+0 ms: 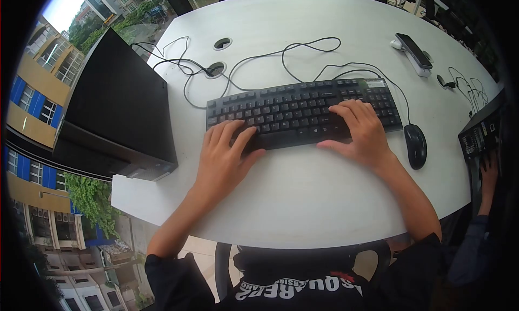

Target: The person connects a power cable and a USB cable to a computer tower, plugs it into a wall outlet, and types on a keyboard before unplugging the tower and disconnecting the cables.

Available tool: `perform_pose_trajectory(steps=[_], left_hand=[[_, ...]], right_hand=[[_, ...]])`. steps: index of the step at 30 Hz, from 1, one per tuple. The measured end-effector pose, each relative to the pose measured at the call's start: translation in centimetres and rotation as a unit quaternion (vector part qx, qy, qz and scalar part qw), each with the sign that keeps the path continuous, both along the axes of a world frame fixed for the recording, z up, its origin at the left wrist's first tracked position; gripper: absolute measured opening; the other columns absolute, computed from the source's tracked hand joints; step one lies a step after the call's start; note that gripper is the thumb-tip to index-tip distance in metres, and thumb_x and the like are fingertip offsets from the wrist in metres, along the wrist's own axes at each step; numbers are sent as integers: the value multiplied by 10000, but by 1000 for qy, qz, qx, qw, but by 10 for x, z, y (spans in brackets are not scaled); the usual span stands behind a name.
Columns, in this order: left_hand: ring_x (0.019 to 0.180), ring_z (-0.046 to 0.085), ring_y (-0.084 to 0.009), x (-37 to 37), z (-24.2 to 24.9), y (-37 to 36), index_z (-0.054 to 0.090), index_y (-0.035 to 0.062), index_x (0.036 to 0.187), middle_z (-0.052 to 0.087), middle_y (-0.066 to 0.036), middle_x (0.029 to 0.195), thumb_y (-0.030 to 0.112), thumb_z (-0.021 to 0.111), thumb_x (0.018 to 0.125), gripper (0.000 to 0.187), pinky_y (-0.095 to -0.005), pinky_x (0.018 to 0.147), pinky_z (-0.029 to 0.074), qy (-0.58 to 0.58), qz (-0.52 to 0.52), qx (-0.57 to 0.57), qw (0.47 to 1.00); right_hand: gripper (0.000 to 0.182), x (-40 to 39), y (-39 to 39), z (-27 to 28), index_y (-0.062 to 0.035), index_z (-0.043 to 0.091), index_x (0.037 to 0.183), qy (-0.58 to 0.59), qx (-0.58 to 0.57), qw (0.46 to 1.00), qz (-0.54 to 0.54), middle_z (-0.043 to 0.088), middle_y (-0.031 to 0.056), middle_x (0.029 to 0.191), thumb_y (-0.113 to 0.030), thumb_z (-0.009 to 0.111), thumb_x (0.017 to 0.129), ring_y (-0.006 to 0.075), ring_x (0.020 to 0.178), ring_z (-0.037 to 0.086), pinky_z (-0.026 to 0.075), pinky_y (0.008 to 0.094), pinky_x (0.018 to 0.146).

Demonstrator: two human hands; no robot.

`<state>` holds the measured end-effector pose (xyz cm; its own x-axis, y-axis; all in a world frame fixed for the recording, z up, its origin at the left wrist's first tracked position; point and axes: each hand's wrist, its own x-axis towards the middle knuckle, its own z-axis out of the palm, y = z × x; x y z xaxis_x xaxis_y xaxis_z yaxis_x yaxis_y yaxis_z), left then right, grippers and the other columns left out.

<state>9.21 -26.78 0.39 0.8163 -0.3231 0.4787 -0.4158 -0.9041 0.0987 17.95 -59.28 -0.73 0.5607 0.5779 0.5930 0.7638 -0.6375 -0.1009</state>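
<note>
A black keyboard [292, 116] lies across the middle of the white table. My left hand [223, 158] rests at its lower left, fingers spread over the keys and thumb off the front edge. Over the right part of the keys is my right hand [361, 132], its fingers bent a little and its thumb stretched toward the space bar side. Neither hand holds anything. A black wired mouse [415, 147] sits just right of the keyboard, apart from my right hand.
A black monitor [121, 108] stands at the left. Thin cables [259, 59] curl behind the keyboard near two round cable holes. A phone [413, 51] lies on a white holder at the back right. Another person's hand [488, 173] is by a dark device [480, 137] at the far right.
</note>
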Motion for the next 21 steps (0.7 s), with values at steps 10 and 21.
perform_pose_trajectory(steps=[10, 21], left_hand=[[1295, 535, -379, 8, -6, -14, 617, 34, 1358, 585, -179, 1361, 248, 852, 844, 604, -501, 1098, 438, 2, -14, -22, 1000], [1275, 565, -407, 11, -4, -9, 621, 29, 1353, 582, -191, 1364, 143, 847, 830, 582, -491, 1048, 508, 29, -44, -85, 995]], right_hand=[[583, -2, 10, 24, -25, 649, 1256, 25, -9, 1000, 10, 629, 128, 1251, -303, 870, 793, 307, 1171, 600, 472, 417, 1000], [683, 0, 39, 0, -36, 548, 1388, 6, 54, 998, 39, 548, 165, 1424, -206, 835, 793, 330, 1209, 587, 472, 436, 1014]])
